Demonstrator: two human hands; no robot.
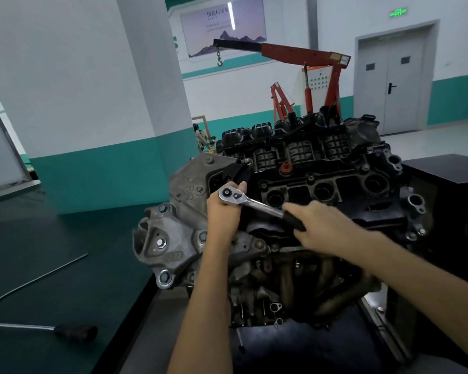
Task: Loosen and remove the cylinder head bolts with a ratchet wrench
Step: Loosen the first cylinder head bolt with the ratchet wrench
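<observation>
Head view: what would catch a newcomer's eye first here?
The chrome ratchet wrench at centre stands out, its head held by the left hand and its black handle by the blurred right hand. Both work over the grimy engine that fills the middle. Behind it stands a red engine crane, boom reaching left.

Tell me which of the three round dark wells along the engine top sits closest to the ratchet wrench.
The leftmost round dark well, just beyond the chrome ratchet wrench's shaft; the middle well and right well lie farther right, clear of it.

Hoist [305, 54] stands behind engine [322, 168]; pillar [146, 90] left.
</observation>
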